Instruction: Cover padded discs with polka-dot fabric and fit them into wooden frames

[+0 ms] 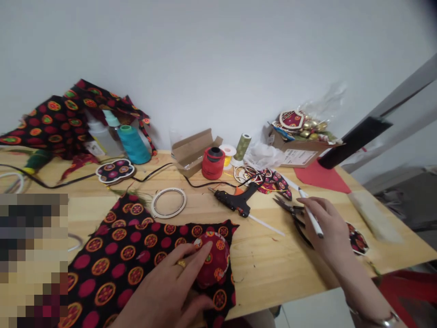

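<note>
My left hand (177, 278) lies with its fingers stretched out over a round dark red piece with flower patterns (218, 255). That piece rests on a black cloth printed with red and orange circles (128, 253), near the cloth's right edge. Between the fingers of my right hand (326, 225) is a white pen (312, 214), held slanting above the table. Black-handled pliers (290, 209) lie just left of and partly behind that hand. A patterned piece with a pale edge (358, 239) shows partly behind my right wrist.
A black glue gun (235, 200) with a glue stick lies mid-table, beside a pale ring (169, 202). Behind stand a red thread spool (213, 164), a teal thread cone (133, 145) and an open cardboard box (194, 155). A filled carton (297, 150) stands back right.
</note>
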`<state>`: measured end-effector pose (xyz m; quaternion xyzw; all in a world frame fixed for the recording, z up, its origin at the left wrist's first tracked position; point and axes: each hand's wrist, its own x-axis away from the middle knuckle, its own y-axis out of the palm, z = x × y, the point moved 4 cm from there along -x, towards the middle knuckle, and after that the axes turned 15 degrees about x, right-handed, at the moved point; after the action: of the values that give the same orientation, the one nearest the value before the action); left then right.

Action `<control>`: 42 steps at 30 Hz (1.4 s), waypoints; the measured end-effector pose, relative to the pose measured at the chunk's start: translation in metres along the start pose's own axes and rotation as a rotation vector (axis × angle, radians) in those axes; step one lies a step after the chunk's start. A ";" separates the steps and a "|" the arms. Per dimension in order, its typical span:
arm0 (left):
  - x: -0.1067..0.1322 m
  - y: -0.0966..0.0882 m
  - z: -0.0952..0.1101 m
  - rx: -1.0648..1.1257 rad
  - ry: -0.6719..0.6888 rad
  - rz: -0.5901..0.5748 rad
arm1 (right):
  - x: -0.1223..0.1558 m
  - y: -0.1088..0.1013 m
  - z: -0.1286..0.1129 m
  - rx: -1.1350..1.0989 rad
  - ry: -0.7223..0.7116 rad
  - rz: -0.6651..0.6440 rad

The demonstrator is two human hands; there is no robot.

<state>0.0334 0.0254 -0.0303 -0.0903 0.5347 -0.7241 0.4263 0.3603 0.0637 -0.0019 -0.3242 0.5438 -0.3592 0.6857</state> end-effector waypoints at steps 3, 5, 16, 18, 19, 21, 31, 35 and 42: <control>-0.001 -0.003 0.003 0.010 -0.010 0.007 | -0.013 0.015 0.026 0.093 -0.029 -0.101; -0.001 -0.004 0.005 0.043 -0.040 -0.017 | -0.022 0.023 0.038 0.133 -0.047 -0.171; 0.004 -0.002 0.007 0.163 -0.141 -0.042 | -0.039 0.047 0.064 0.152 -0.105 -0.258; 0.004 -0.003 0.006 0.190 -0.130 -0.022 | -0.035 0.033 0.042 0.140 -0.094 -0.184; 0.005 -0.004 0.006 0.200 -0.120 0.000 | -0.031 0.025 0.025 0.116 -0.106 -0.152; 0.007 -0.007 0.003 0.204 -0.113 0.065 | -0.022 0.006 -0.019 -0.020 -0.155 -0.071; 0.027 -0.008 -0.020 0.109 -0.271 0.276 | 0.015 -0.026 -0.172 -0.643 -0.310 -0.468; 0.034 -0.001 -0.023 0.119 -0.313 0.260 | 0.015 -0.018 -0.178 -0.602 -0.273 -0.545; 0.040 0.011 -0.028 0.061 -0.310 0.249 | 0.015 -0.018 -0.181 -0.584 -0.261 -0.518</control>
<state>-0.0017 0.0157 -0.0643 -0.1207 0.4474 -0.6590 0.5924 0.1834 0.0317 -0.0307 -0.6741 0.4320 -0.3062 0.5149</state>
